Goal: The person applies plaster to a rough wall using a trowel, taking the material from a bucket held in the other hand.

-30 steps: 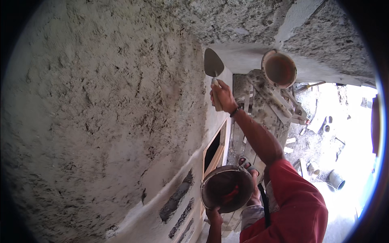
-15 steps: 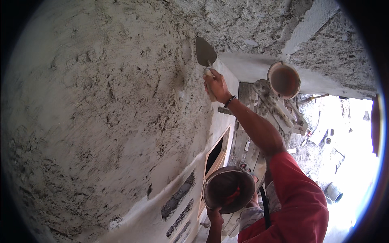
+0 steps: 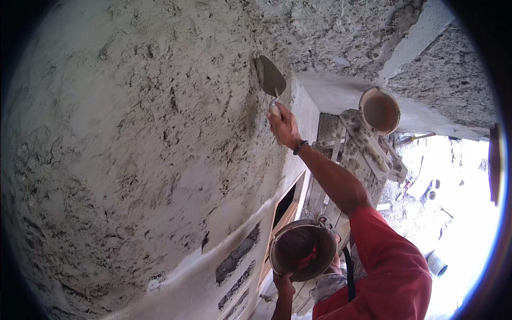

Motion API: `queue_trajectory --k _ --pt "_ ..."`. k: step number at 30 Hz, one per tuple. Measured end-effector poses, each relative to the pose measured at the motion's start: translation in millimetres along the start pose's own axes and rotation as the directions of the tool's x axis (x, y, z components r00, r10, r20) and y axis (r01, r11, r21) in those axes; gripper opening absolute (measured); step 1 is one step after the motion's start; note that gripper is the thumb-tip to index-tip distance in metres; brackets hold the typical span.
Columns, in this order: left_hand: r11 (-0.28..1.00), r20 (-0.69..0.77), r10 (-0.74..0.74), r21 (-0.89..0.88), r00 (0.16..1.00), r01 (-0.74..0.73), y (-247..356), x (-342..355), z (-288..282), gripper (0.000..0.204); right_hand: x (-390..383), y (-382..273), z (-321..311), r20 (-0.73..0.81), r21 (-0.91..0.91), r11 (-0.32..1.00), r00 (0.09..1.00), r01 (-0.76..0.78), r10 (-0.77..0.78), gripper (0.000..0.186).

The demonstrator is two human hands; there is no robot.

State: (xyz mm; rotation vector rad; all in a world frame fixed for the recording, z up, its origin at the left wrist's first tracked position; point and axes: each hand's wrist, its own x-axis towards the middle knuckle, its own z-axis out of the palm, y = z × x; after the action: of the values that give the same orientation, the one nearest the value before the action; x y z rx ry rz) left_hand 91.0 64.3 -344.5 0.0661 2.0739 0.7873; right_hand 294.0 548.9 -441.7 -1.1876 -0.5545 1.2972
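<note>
My right hand [image 3: 285, 126] is closed around the handle of a pointed trowel [image 3: 272, 76], whose grey blade lies at or very near the rough plastered wall [image 3: 160, 133], close to the corner. A beaded bracelet circles that wrist. Lower down, my left hand [image 3: 284, 284] grips the rim of a round bucket [image 3: 298, 248], held tilted in front of my body. Its inside is dark, with a reddish patch, and I cannot make out how much it holds.
A second bucket [image 3: 364, 101] stands on wooden planks [image 3: 333, 208] beside the adjoining wall [image 3: 336, 37]. Below the plaster is a wood-framed opening [image 3: 285, 210]. Far below on the right, the bright ground holds scattered items and a grey bucket-like container [image 3: 437, 264].
My right hand and the trowel have moved slightly down, and the blade has turned a little. The view has shifted slightly. My left hand keeps holding the bucket.
</note>
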Motion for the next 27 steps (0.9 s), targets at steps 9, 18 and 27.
queue_trajectory --k 9,18,27 --pt "0.997 0.088 0.063 -0.049 0.994 -0.059 -1.0 7.9 -11.7 0.07 -81.9 10.6 13.1 0.093 0.069 0.996 0.994 -0.063 0.056 0.051" --pt "0.989 0.105 0.145 0.002 0.984 -0.146 8.3 14.0 -29.8 0.073 -169.7 -80.2 -7.5 0.354 0.614 0.639 0.885 -0.464 0.302 0.026" --pt "0.973 0.128 0.198 0.094 0.972 -0.21 13.5 24.7 -37.8 0.078 -172.7 -188.4 -120.9 -0.53 0.268 0.825 0.791 0.498 -0.306 0.025"
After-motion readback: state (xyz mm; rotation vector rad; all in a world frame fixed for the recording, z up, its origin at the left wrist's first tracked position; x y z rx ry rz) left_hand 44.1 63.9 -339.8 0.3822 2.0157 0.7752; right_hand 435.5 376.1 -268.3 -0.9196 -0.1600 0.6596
